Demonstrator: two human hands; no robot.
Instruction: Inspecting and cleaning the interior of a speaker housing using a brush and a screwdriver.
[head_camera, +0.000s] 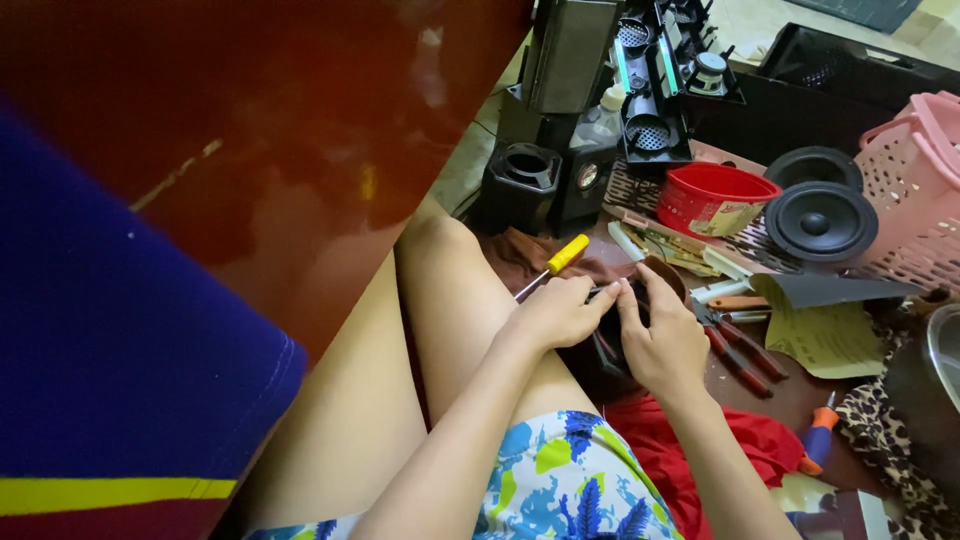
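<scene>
Two hands are squeezing one small dark part on the knee. Left hand (556, 312) is closing around it beside the yellow screwdriver (549, 266); right hand (665, 345) is pinching it too. Next, I think, comes a careful, steady grip.

A small dark part (608, 340) sits low over the person's lap, mostly hidden by both hands, so its shape is unclear. Just above it a screwdriver with a yellow handle (566, 254) lies tilted, its metal shaft running down-left.
</scene>
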